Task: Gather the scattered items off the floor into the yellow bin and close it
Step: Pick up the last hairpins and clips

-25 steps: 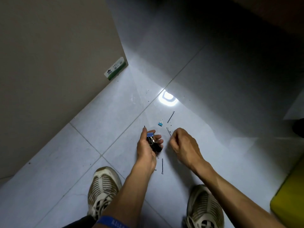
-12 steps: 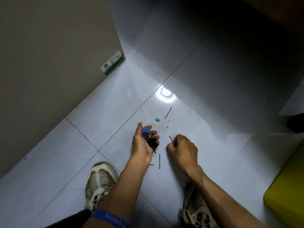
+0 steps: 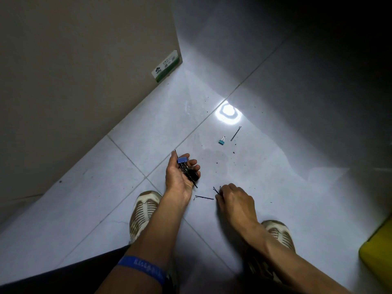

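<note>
My left hand [image 3: 180, 177] is palm up just above the tiled floor, cupped around a bundle of collected clips and hairpins [image 3: 187, 169], with a blue binder clip on top. My right hand [image 3: 235, 201] is low on the floor with its fingertips pinched on a black hairpin [image 3: 216, 190]. Another black hairpin [image 3: 204, 197] lies flat between the two hands. Farther out lie a small teal binder clip [image 3: 221, 141] and one more hairpin [image 3: 235, 133]. A corner of the yellow bin [image 3: 377, 253] shows at the right edge.
A large cardboard box [image 3: 84, 66] with a green label stands on the left. My two shoes [image 3: 144, 211] [image 3: 277, 232] are planted below the hands. A bright light reflection [image 3: 228, 112] glares on the grey floor tiles; the far right is dark.
My right hand has drawn back toward me and to the right, carrying a hairpin in its fingertips. The left hand keeps its bundle. The floor hairpin now lies crosswise between the hands.
</note>
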The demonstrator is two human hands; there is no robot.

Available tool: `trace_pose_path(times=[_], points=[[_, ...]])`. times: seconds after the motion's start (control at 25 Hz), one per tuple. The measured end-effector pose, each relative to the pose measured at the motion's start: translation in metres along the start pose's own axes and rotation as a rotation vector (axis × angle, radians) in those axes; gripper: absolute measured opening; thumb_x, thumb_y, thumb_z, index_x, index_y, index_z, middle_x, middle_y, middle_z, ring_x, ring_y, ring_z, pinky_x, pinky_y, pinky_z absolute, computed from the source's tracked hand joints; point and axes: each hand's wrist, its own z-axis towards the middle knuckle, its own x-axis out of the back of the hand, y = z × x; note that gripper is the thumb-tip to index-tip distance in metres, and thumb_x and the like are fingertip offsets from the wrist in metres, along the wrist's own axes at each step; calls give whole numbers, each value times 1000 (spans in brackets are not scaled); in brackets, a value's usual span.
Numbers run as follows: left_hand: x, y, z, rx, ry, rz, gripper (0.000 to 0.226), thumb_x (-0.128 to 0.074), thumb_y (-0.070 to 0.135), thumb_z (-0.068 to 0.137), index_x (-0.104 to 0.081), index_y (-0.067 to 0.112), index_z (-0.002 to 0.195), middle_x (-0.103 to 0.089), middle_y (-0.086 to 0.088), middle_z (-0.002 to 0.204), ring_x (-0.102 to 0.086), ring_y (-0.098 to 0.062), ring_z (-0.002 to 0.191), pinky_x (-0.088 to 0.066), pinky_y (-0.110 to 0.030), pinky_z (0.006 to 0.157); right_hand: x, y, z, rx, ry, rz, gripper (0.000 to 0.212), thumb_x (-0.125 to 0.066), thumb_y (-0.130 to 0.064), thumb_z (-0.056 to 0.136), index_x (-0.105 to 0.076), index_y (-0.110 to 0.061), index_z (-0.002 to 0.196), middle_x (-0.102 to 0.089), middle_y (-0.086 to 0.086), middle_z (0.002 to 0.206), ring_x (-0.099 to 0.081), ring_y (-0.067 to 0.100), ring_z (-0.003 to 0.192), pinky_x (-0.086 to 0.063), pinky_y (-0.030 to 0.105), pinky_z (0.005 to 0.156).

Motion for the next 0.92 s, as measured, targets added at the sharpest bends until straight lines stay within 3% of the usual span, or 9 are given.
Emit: trace_pose_path(times=[0.16,0.24,0.36,0.44,0.52,0.64,0.72,0.8,0.92], points=[[5,7,-2,-14,10,-7,43,-44,49,98,-61,9,97,-62,-8,72,-59,-20,60,-46,-29,59,1,-5,3,93,-27,48,15,-51,-23,92,-53,-11,83,-57,7,82,-56,28,69,-33,32,55],[7,10,-2,-14,11,-8,43,-44,49,98,-60,9,98,-62,-8,73,-59,-20,60,-45,-29,58,4,-3,6,172,-55,115,17,-50,-26,90,-54,-11,82,-59,7,82,-56,28,70,-40,34,56],[9,11,-1,-12,5,-14,43,-44,49,98,-60,9,100,-62,-8,73,-59,-20,61,-45,-29,58,3,-8,4,325,-38,17,16,-57,-26,91,-63,-12,87,-63,6,85,-59,27,74,-48,37,56],[10,10,-1,-11,6,-19,42,-44,49,98,-59,9,100,-62,-8,73,-59,-20,61,-45,-29,58,3,-15,1,400,-37,-116,12,-75,-16,78,-65,-11,76,-61,6,72,-59,27,61,-40,31,44],[10,10,0,-8,5,-21,41,-44,48,98,-58,10,99,-61,-8,72,-58,-20,61,-44,-29,58,1,-20,-1,429,-13,-250,23,-82,-5,60,-61,-10,66,-56,7,61,-53,26,49,-28,28,38],[10,11,-2,-4,-3,-27,41,-43,48,98,-59,10,96,-61,-8,73,-58,-20,61,-44,-30,59,-4,-20,-2,343,-9,-349,19,-79,-6,66,-61,-8,71,-54,8,62,-48,24,45,-24,29,39],[10,11,-3,-11,0,-27,42,-43,48,99,-59,10,98,-61,-9,73,-58,-20,61,-44,-30,59,-2,-19,1,273,-36,-336,10,-68,-13,78,-59,-10,79,-57,8,70,-52,25,53,-29,30,44],[9,9,-3,-8,-6,-21,41,-43,48,99,-59,9,97,-61,-9,73,-58,-21,61,-44,-30,59,4,-10,4,145,-94,-133,9,-52,-21,86,-52,-12,85,-58,5,79,-53,27,64,-34,32,52],[9,7,-4,-6,-3,-28,40,-44,47,98,-59,10,96,-60,-9,73,-57,-20,62,-43,-30,59,27,7,2,-58,-117,345,15,-56,-26,83,-51,-13,77,-60,2,70,-55,25,64,-44,38,59]])
